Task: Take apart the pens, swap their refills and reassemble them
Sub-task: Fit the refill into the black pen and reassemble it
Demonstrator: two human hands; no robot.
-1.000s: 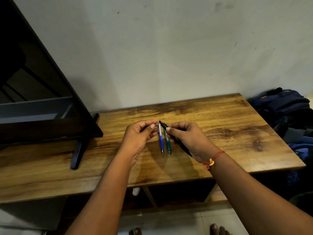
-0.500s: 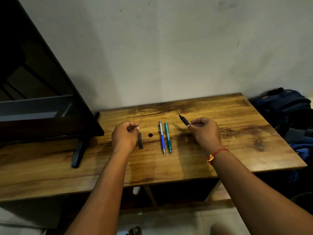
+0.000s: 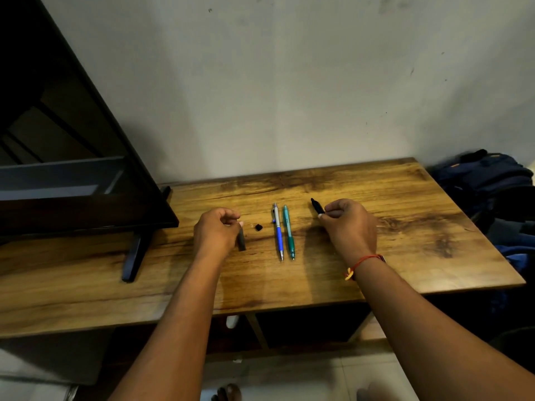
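Your left hand [image 3: 215,231]: pinches dark barrel piece [image 3: 241,243].
Your right hand [image 3: 348,224]: pinches black pen section [image 3: 317,206].
2 pens: blue pen [image 3: 278,231], green pen [image 3: 288,231], side by side between your hands, which are well apart.

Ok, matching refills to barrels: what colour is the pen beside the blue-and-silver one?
Teal green; the slim plastic pen shows best in the head view.

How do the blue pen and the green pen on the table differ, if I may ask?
The blue pen has a silvery upper half; the green pen is green throughout. The blue pen looks slimmer than the green pen. Both lie whole, parallel, side by side.
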